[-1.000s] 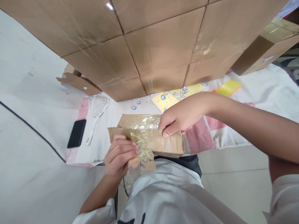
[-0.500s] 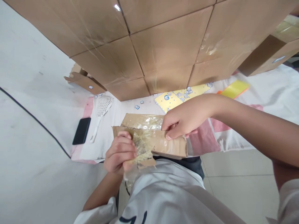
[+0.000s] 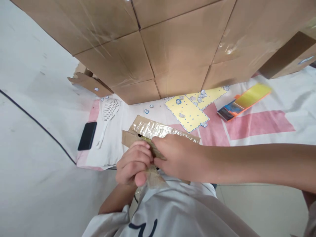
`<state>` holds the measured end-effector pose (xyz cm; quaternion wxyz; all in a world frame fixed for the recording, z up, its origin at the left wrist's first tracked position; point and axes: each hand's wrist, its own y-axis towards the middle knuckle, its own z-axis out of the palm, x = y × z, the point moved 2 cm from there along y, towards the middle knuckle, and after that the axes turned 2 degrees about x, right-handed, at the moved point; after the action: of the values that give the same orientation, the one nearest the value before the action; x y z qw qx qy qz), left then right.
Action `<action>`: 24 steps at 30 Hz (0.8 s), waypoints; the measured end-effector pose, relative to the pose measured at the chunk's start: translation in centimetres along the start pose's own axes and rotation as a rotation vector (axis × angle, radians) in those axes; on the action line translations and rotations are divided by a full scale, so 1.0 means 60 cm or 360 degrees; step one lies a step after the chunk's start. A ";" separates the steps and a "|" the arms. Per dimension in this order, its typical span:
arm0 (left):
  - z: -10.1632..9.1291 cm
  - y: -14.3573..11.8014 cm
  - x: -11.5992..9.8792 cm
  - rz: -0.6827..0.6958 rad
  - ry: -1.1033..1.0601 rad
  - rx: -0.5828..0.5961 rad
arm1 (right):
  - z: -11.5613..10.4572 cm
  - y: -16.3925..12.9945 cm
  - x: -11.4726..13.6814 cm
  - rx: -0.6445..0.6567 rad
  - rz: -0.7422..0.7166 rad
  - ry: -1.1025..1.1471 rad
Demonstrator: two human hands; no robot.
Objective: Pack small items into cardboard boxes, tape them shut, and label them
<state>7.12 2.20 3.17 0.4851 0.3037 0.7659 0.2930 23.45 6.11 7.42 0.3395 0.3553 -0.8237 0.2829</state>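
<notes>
A flattened piece of brown cardboard (image 3: 130, 139) with shiny clear tape (image 3: 160, 127) across it lies against my body at the table's front edge. My left hand (image 3: 134, 163) is closed on the crumpled tape (image 3: 154, 179) at the near left side of the cardboard, and torn brown bits cling to that tape. Close against the left fingers, my right hand (image 3: 176, 156) is closed over the middle of the cardboard, its thumb and fingers at the tape seam. What exactly the right fingertips pinch is hidden, and the hand covers much of the cardboard's right part.
Stacked cardboard boxes (image 3: 175, 56) form a wall at the back. To the left are a black phone (image 3: 87, 136), a white perforated skimmer (image 3: 110, 112) and a small open box (image 3: 90, 84). A yellow and orange flat item (image 3: 247, 100) lies right, on the patterned tablecloth (image 3: 261, 126).
My right hand has moved left and nearer my body, from the cardboard's right side to beside my left hand. The cardboard has tilted. My left hand keeps its hold on the tape.
</notes>
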 end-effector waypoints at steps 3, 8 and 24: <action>0.001 0.009 0.004 0.0272 -0.0253 -0.0225 | 0.010 0.004 -0.003 -0.0012 0.0003 -0.0031; -0.002 0.020 0.020 0.0228 -0.0554 -0.0132 | 0.005 0.007 0.000 -0.0033 0.0008 -0.0093; -0.015 0.042 0.010 -0.0588 -0.1097 -0.0772 | -0.023 0.008 0.006 0.0083 0.0148 -0.0113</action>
<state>6.57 4.14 5.05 0.8126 0.1196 0.5106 0.2543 23.37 7.22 8.44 0.2871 0.3354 -0.8431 0.3069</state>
